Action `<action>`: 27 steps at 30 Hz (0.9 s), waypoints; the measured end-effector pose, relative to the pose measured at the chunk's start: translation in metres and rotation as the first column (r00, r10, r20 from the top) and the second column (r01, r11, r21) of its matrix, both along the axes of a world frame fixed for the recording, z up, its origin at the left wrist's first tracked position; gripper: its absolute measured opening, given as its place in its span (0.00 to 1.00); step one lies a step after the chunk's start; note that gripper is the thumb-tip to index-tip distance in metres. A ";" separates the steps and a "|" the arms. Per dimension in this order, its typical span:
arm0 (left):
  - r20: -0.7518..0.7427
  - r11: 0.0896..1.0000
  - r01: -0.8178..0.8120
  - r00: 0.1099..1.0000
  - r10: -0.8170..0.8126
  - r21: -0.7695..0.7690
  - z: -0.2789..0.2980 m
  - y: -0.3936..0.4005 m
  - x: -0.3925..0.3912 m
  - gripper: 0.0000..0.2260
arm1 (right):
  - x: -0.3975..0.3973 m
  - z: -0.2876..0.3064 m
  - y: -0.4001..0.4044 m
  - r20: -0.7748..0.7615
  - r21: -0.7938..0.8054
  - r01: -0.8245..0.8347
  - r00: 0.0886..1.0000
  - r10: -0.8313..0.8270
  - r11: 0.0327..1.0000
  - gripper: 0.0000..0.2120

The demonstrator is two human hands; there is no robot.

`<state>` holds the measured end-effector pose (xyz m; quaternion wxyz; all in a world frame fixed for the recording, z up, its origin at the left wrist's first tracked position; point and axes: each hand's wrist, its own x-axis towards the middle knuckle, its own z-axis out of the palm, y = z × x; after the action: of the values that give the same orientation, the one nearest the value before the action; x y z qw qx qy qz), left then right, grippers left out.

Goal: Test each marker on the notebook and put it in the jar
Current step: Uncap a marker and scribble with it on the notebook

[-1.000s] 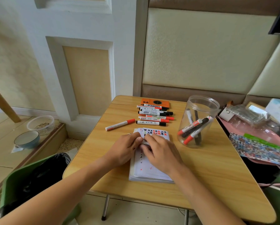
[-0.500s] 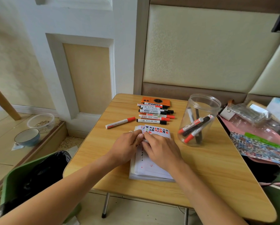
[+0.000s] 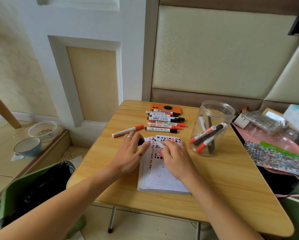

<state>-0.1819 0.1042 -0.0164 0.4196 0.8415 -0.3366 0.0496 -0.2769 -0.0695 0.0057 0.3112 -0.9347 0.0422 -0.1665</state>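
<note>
An open notebook [image 3: 162, 177] with red and black test marks lies on the small wooden table [image 3: 223, 179]. Both hands work over its top edge. My right hand [image 3: 176, 160] pinches a white marker body [image 3: 160, 145]. My left hand [image 3: 130, 153] grips a black cap [image 3: 141, 141] at the marker's left end. The clear plastic jar [image 3: 212, 115] stands right of the notebook with several red and black markers inside. A row of several markers [image 3: 164, 122] lies behind the notebook, and a lone red-capped marker [image 3: 128, 131] lies to their left.
An orange phone [image 3: 166, 107] lies behind the marker row. A green bin with a black bag [image 3: 36, 187] stands at the table's left. Two bowls [image 3: 28, 146] sit on the floor. A pink tray and sticker sheet [image 3: 275, 156] crowd the right edge.
The hands, pressed together over the notebook before, have drawn slightly apart, and a black cap now shows at my left fingers. The camera view has tipped a little.
</note>
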 end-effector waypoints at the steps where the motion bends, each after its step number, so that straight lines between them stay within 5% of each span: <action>1: 0.003 0.999 0.020 1.000 -0.020 0.040 -0.001 0.002 0.000 0.23 | 0.000 0.000 -0.003 -0.004 0.053 0.018 1.000 -0.018 0.998 0.10; 8: 0.021 0.924 0.265 0.959 -0.282 0.274 -0.004 0.006 -0.008 0.35 | -0.009 0.012 -0.008 -0.003 0.515 0.028 1.000 -0.031 0.856 0.07; 12: 0.015 0.902 0.285 0.952 -0.306 0.325 -0.001 0.007 -0.010 0.40 | -0.012 0.019 -0.016 0.028 0.853 -0.030 1.000 0.013 0.521 0.16; 16: 0.017 0.878 0.296 0.945 -0.326 0.377 -0.001 0.006 -0.011 0.36 | -0.013 0.016 -0.028 0.075 0.961 -0.085 0.996 0.051 0.261 0.23; 21: 0.077 0.866 0.253 0.946 -0.315 0.430 -0.006 0.003 -0.008 0.36 | -0.017 0.008 -0.034 0.048 0.885 -0.042 0.999 -0.001 0.464 0.07; 24: 0.109 0.884 0.213 0.954 -0.281 0.417 -0.006 -0.002 -0.006 0.39 | -0.019 0.005 -0.035 0.032 0.781 0.025 0.996 -0.080 0.625 0.04; 27: 0.089 0.881 0.226 0.954 -0.287 0.416 -0.002 -0.007 -0.010 0.38 | -0.020 0.005 -0.034 0.034 0.727 0.047 0.994 -0.104 0.686 0.04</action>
<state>-0.1914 0.0972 -0.0180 0.2148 0.8514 -0.4784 -0.0144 -0.2974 -0.1039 0.0106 0.6487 -0.7269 0.1315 -0.1830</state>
